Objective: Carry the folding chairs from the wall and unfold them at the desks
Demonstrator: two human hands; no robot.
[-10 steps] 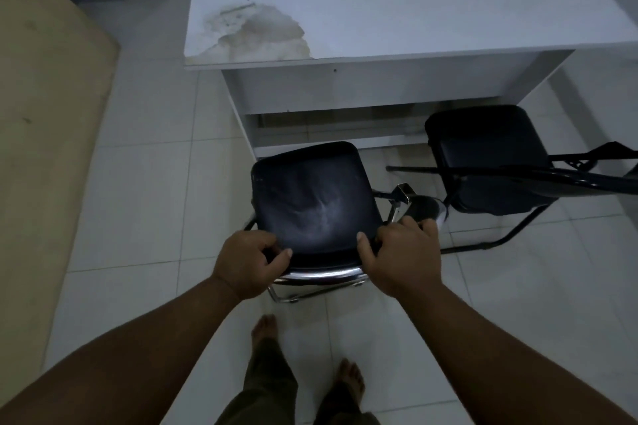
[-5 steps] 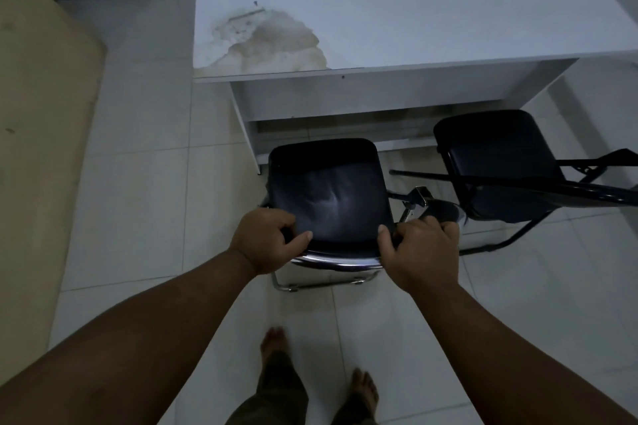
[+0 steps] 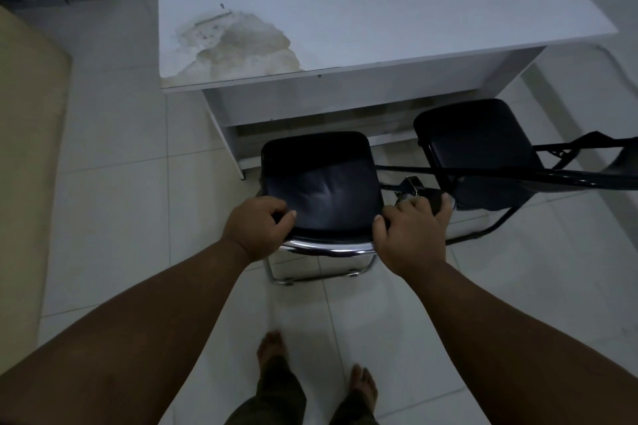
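Note:
A black padded folding chair (image 3: 319, 183) with a chrome frame stands on the tiled floor in front of the white desk (image 3: 345, 3). My left hand (image 3: 257, 229) grips the near left corner of its seat. My right hand (image 3: 411, 235) grips the near right corner, its fingers also over a dark part beside a metal hinge. A second black folding chair (image 3: 480, 148) stands unfolded to the right, partly under the desk, with its dark backrest bar crossing toward the right edge.
The desk top has a large yellowish stain (image 3: 238, 41) near its front left corner. A beige surface (image 3: 27, 148) runs along the left edge. My bare feet (image 3: 272, 348) stand on the white tiles behind the chair.
The chair and both hands have shifted forward, closer to the desk front. My grip on the seat corners is unchanged.

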